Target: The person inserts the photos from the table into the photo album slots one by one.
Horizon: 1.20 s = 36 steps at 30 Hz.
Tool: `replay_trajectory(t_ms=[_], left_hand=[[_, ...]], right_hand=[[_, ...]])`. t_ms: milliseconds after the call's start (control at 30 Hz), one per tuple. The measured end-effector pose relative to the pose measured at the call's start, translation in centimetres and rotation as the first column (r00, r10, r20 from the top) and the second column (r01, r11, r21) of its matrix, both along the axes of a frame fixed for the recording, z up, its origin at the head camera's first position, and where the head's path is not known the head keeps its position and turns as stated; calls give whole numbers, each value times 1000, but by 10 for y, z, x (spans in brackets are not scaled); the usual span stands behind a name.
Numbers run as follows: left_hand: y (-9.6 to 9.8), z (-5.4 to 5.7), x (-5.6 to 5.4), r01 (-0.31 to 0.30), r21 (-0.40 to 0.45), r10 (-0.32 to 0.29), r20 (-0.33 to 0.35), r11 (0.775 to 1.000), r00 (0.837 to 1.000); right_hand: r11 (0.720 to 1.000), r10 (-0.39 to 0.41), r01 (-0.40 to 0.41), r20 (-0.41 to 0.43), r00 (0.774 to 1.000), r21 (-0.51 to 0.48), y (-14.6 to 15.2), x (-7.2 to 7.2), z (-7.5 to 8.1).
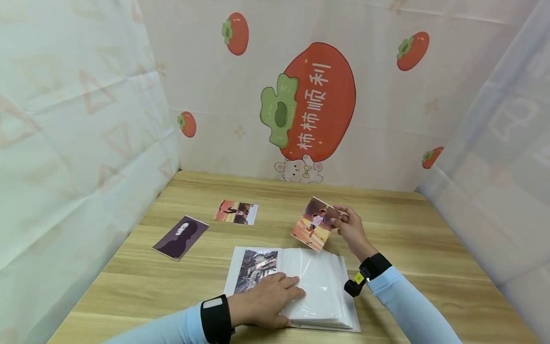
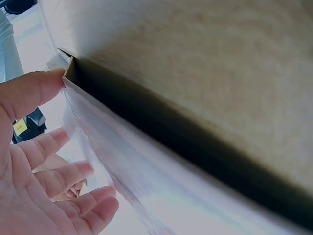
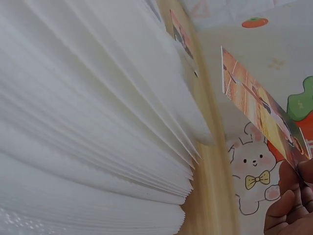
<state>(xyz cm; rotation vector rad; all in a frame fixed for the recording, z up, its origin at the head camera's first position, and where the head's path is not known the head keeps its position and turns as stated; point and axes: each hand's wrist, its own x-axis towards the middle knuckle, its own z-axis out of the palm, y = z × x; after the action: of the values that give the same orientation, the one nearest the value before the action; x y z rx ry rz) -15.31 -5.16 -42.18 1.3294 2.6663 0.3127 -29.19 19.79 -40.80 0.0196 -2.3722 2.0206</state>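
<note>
My right hand [image 1: 353,233] pinches a photo [image 1: 315,223] by its right edge, thumb and fingers on either side. It shows a runner in a white top against an orange ground, and is held tilted over the far edge of an open photo album [image 1: 322,291]. My left hand [image 1: 268,300] rests across the album's middle, fingers spread over the clear pocket page and thumb at the near edge. A dark printed picture [image 1: 258,267] sits in the left page, partly covered by that hand. In the right wrist view the album's many white pages [image 3: 98,122] fan out.
Two more photos lie on the wooden table [image 1: 146,296] beyond the album: a dark purple one with a silhouette [image 1: 180,237] at left, and an orange-and-dark one [image 1: 236,212] farther back. Printed cloth walls [image 1: 206,143] enclose the table at the back and sides.
</note>
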Motion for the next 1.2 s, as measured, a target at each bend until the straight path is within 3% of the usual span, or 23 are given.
replay_trajectory(t_ms=[400, 633, 1000, 1200], left_hand=[[-2, -2, 1, 31, 33, -29, -55, 999, 998], [-2, -3, 1, 22, 32, -20, -47, 999, 999], [0, -1, 1, -3, 29, 3, -6, 1000, 1000], [1, -1, 1, -17, 33, 16, 18, 999, 1000]], right_hand=[[999, -32, 33, 22, 999, -27, -11, -6, -8], [999, -28, 26, 48, 998, 45, -15, -7, -12], [992, 103, -104, 27, 994, 68, -11, -5, -16], [986, 121, -124, 40, 992, 108, -8, -4, -19]])
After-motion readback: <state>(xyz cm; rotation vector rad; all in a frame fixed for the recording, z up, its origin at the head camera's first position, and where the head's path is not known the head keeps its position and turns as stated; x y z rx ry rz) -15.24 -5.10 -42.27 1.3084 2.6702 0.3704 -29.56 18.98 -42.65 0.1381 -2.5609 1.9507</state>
